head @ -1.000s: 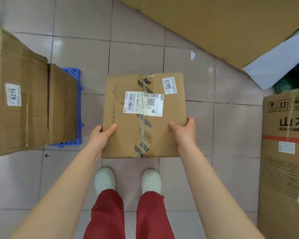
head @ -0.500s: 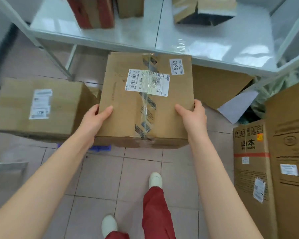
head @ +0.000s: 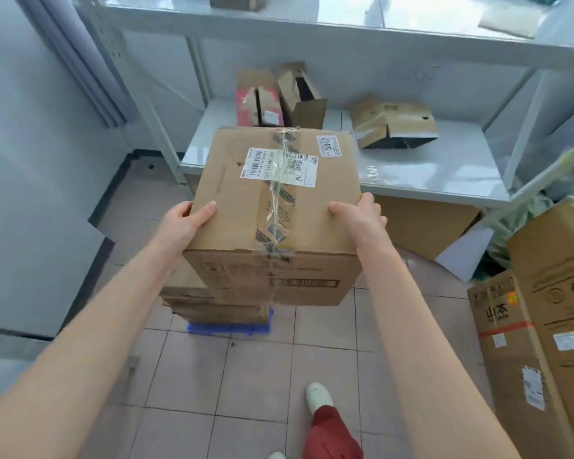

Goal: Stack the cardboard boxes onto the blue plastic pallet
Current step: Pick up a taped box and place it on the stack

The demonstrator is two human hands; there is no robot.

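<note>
- You hold a brown corrugated cardboard box (head: pixel 275 210) out in front of you at arm's length; it is a squarish block with slightly crushed, frayed edges along its near top rim.
- Your left hand (head: pixel 183 223) presses flat on the box's left side with the thumb lying on top, and your right hand (head: pixel 358 217) does the same on the right side, so the box is clamped between both palms.
- Clear glossy tape runs down the middle seam of the top, wrinkled and peeling where it folds over the near edge; dark printed strips show under it.
- A white shipping label (head: pixel 279 166) with barcodes sits across the tape, and a smaller white sticker (head: pixel 328 145) reading 5842 sits near the far right corner.
- The held box hangs above and partly in front of a low stack of cardboard boxes (head: pixel 209 308) resting on the blue plastic pallet (head: pixel 229 327), whose ribbed edge peeks out below them.
- The floor (head: pixel 252 376) is smooth pale pinkish tile with thin dark grout lines.
- Ahead stands a grey metal shelf (head: pixel 444 180) with shiny flat boards; torn open boxes (head: pixel 295 97) lie on its lower level.
- To your right, tall printed cartons (head: pixel 524 346) stand upright on the tile, one with a red band.
- A flat sheet of cardboard (head: pixel 421 226) leans under the shelf.
- Your red trouser leg (head: pixel 328 435) and white shoe (head: pixel 318 395) show below.
</note>
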